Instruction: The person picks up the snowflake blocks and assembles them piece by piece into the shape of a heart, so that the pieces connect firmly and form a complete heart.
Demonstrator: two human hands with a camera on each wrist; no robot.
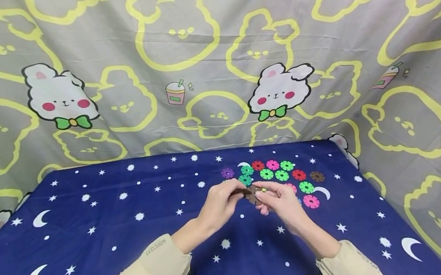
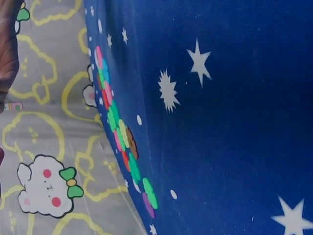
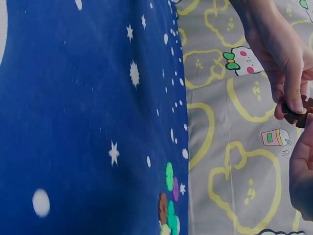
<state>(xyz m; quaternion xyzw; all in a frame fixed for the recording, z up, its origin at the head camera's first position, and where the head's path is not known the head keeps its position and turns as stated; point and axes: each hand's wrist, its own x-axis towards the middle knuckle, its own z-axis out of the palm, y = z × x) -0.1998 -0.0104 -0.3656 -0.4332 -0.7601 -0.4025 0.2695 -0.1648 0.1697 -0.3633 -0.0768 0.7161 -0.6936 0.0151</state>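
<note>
Above the blue cloth, both hands meet at two brown notched plastic discs. The left hand point(image 1: 220, 206) pinches one brown disc point(image 1: 239, 191), seen nearly edge-on in the head view. Between thumb and fingers the right hand point(image 1: 283, 201) holds the other brown disc point(image 1: 254, 196), its face turned to the head camera. The discs touch or overlap; whether their notches are joined I cannot tell. In the right wrist view, the left hand point(image 3: 281, 54) grips a brown disc point(image 3: 295, 117) beside the right hand point(image 3: 302, 174). Only part of a hand point(image 2: 7, 58) shows in the left wrist view.
Several loose notched discs lie just beyond the hands, among them a purple disc point(image 1: 227, 173), a red disc point(image 1: 299, 174), a pink disc point(image 1: 311, 201) and a brown disc point(image 1: 317, 176). A blue star-patterned cloth point(image 1: 132, 236) covers the table. Behind hangs a grey printed curtain point(image 1: 211, 77).
</note>
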